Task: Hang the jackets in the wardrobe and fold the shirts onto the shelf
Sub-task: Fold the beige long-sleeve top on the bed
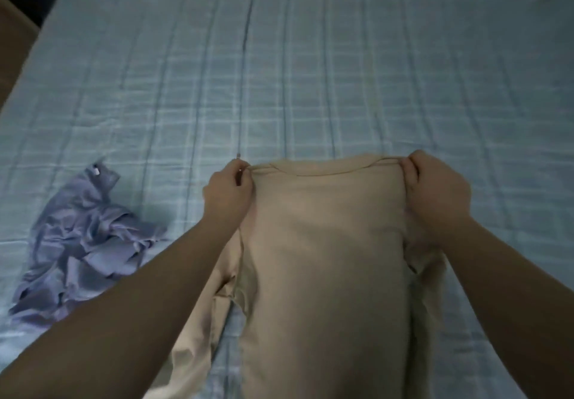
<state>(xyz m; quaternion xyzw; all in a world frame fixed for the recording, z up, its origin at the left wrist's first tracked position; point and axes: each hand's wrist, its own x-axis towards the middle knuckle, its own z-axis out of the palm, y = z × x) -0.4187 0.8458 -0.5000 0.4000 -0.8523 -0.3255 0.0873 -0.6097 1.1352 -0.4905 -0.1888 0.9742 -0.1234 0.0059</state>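
Observation:
A beige shirt (326, 258) lies lengthwise on the bed in front of me, its collar at the far end. My left hand (228, 189) pinches the shirt's left shoulder by the collar. My right hand (435, 190) grips the right shoulder, fingers curled round the cloth. The collar edge is stretched taut between both hands. One sleeve trails down on the left under my forearm; the right sleeve is bunched beneath my right wrist.
A crumpled lilac garment (84, 243) lies on the bed to the left. The bed wears a pale blue checked cover (310, 72). A brown edge (12, 44) and dark floor show at the far left.

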